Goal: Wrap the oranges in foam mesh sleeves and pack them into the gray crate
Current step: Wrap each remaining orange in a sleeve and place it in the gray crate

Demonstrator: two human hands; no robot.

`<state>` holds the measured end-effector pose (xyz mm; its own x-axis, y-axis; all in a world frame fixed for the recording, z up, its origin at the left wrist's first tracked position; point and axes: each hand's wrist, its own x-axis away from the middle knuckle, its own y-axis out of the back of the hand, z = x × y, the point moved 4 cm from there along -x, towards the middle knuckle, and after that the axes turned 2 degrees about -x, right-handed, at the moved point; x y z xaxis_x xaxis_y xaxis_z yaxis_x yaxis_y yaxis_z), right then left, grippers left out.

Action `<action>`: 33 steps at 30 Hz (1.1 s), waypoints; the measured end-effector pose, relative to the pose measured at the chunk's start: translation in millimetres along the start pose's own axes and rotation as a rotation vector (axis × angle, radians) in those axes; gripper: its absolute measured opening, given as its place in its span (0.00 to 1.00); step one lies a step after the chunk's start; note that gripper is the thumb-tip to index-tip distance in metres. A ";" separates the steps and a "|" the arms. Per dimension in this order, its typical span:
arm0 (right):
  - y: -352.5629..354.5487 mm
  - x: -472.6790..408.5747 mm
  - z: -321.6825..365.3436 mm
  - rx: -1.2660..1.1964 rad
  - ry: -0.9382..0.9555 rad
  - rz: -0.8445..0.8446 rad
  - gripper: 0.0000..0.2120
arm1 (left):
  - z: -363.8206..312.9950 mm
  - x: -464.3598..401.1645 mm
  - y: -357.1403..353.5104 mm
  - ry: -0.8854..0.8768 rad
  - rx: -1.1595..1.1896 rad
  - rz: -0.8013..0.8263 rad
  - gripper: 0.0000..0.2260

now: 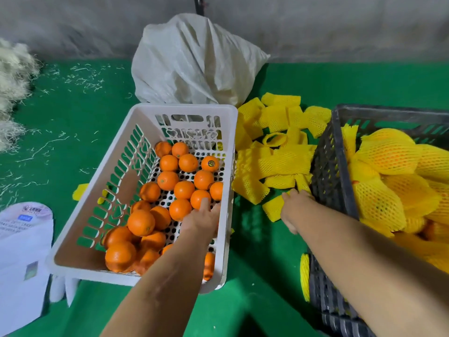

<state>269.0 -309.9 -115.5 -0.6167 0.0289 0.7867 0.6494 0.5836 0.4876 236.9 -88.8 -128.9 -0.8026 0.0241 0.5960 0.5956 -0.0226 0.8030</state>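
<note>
A white slotted basket (136, 132) holds several bare oranges (167, 180). My left hand (202, 221) reaches into it, fingers stretched onto an orange (198, 198) near the right wall; whether it grips is unclear. A pile of yellow foam mesh sleeves (279, 152) lies on the green surface between the basket and the gray crate (325, 176). My right hand (292, 207) is at the pile's near edge, fingers closing on one yellow sleeve (272, 210). The crate holds several oranges wrapped in yellow mesh (388, 156).
A white plastic sack (194, 62) stands behind the basket. Pale shredded fibre (12, 76) lies at the far left, with strands scattered on the green cover. A white printed sheet (21, 259) sits at the lower left. A grey wall runs behind.
</note>
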 end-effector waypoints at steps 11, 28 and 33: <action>52.3 54.4 7.3 -0.742 0.293 -0.411 0.12 | 24.2 -10.9 21.2 0.034 0.701 -0.391 0.29; 2.5 127.1 6.7 -2.005 0.300 -0.810 0.12 | -37.7 113.8 28.9 -0.504 1.489 -0.603 0.22; 1.1 113.0 -0.3 -1.933 0.119 -0.960 0.12 | -42.2 116.1 29.1 -0.607 1.335 -0.548 0.24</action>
<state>200.2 -306.2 -26.0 -0.9684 0.2250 0.1074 -0.1918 -0.9474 0.2561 159.7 -128.9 -36.5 -0.9862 0.1237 -0.1103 0.1078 0.9842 0.1403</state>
